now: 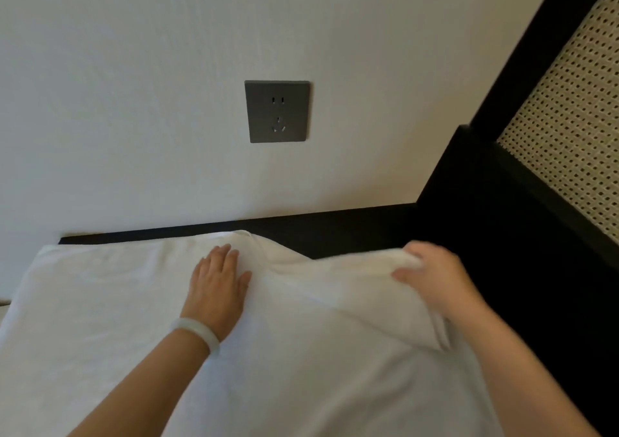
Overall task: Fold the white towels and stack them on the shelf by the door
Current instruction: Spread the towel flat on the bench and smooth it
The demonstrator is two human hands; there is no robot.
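A bedroom or hotel room, seemingly; grey wall socket (276, 111); dark frame (485, 202) with woven cane panel (576, 118).

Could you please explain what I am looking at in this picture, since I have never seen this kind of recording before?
There is no machine here: these are a person's two bare hands, filmed by one wide-angle camera worn on the head, looking forward and down. A white towel is spread over a dark surface that stands against a wall. The left hand, with a pale bracelet on its wrist, lies flat on the towel. The right hand, somewhat blurred, grips the towel's right edge and holds it raised off the surface. On the wall is a grey power socket; at the right is a woven cane panel in a dark frame.
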